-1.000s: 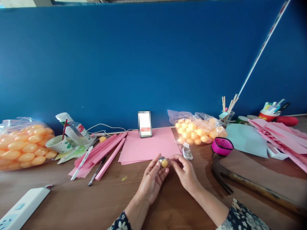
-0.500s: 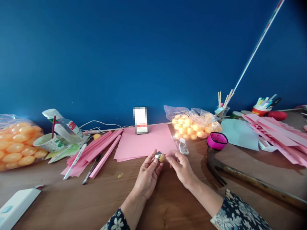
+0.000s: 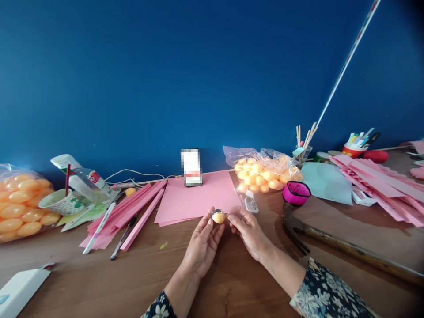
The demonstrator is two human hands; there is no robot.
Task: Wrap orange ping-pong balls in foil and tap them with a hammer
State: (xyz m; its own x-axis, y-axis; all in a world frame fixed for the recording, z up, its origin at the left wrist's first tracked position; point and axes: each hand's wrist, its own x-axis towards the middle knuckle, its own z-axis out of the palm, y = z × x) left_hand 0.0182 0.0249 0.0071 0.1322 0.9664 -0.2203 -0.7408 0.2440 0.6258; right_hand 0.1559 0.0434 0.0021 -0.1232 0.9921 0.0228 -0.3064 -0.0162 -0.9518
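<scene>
And the left hand (image 3: 202, 244) clasps the ball (image 3: 218, 217) over the table (image 3: 232, 287); the right hand (image 3: 251, 230) hovers just beside, grip unclear! Pink sheets (image 3: 195, 198) behind, hammer (image 3: 334, 239) off right.

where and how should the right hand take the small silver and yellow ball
Probably a light fingertip pinch on the right edge of the ball, coming from the right: it is round, the left hand holds its left side, and the exposed edge faces the right hand.
</scene>
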